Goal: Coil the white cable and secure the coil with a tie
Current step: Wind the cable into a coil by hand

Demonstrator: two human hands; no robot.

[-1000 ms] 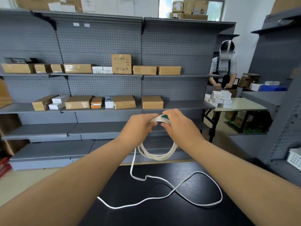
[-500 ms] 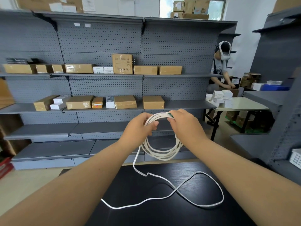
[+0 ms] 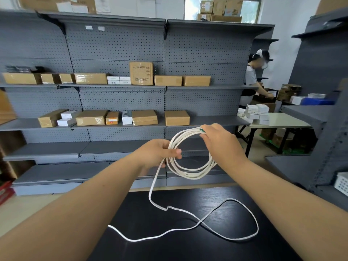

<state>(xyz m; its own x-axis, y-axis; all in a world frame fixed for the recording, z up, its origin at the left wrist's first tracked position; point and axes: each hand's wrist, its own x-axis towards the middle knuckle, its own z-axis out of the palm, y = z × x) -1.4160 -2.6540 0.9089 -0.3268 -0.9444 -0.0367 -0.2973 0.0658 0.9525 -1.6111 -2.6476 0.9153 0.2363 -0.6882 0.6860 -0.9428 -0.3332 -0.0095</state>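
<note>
Holds the coil (image 3: 190,175) at centre frame, raised above the table (image 3: 169,249), ring plane facing the camera. Pinches the ring's left edge with the left hand (image 3: 157,155), thumb over the strands, fingers curled behind. Grips the ring's upper right with the right hand (image 3: 221,143), fingers curled over the strands and over a small green piece (image 3: 202,130), perhaps the tie; cannot tell. Leaves the loose cable (image 3: 201,221) slack on the table, lower centre, dropping from under the left hand, looping right, then back left to a free end. Places the left hand nearer the slack; likely calls for feeding the next loop from there.
</note>
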